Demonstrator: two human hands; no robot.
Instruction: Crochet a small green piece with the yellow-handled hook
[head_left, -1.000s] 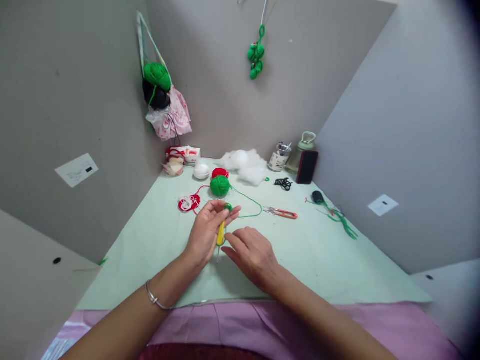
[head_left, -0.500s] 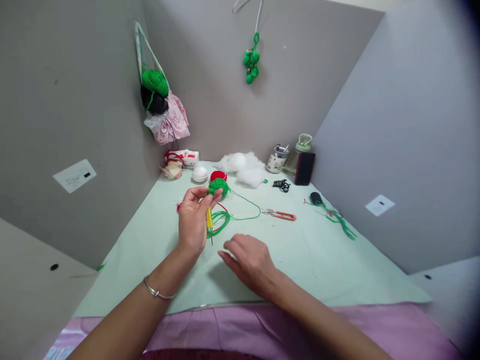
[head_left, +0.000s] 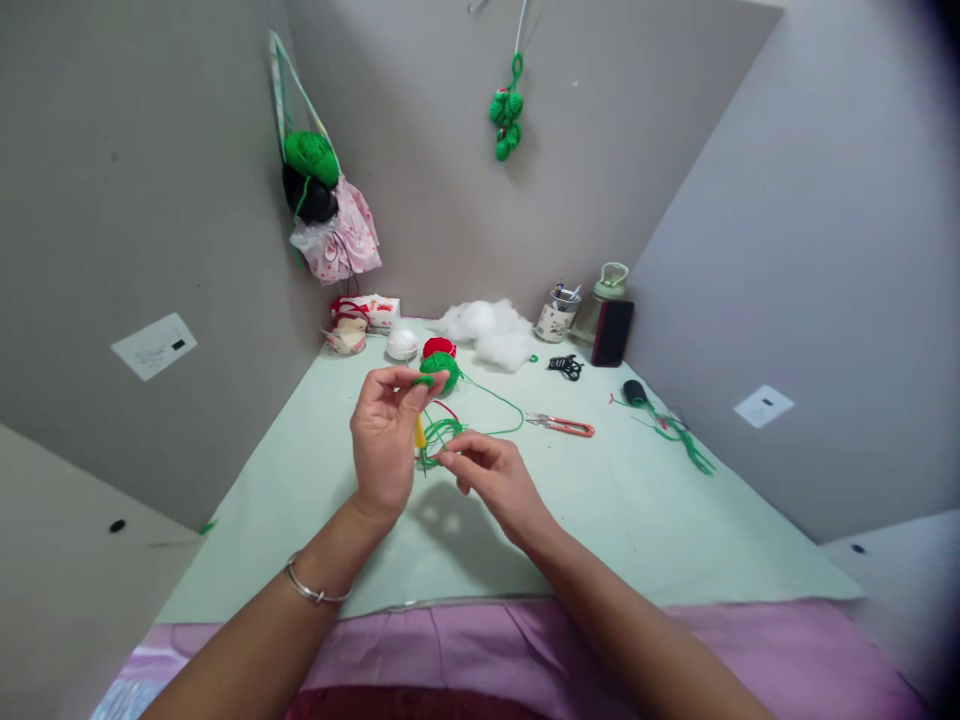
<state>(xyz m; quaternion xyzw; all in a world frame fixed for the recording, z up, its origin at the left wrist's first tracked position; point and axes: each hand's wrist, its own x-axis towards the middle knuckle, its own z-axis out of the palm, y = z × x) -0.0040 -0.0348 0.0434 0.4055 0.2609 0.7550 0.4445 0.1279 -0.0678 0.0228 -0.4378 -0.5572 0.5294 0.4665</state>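
My left hand (head_left: 384, 435) is raised over the table, its fingertips pinching a small green crocheted piece (head_left: 424, 380). Lower and to the right, my right hand (head_left: 491, 480) has thumb and forefinger closed on a strand of green yarn (head_left: 436, 432) that runs up toward that piece. Beside the left palm, a yellow-handled crochet hook (head_left: 420, 434) points downward; whether it rests on the table or hangs from the hand I cannot tell. Loose loops of green yarn lie behind the fingers. A green yarn ball (head_left: 442, 370) sits just beyond, partly covered by the left fingertips.
Orange-handled thread snips (head_left: 562, 425) lie to the right, with a black hair clip (head_left: 565, 367) farther back. White stuffing (head_left: 499, 335), a red yarn ball (head_left: 439, 347), a pen cup (head_left: 556, 318), a bottle (head_left: 604, 300) and a phone (head_left: 613, 333) stand along the back.
My right hand has moved up and left, and its fingers have closed on the green yarn strand. The left hand keeps its pinch on the green piece. The view has shifted slightly.
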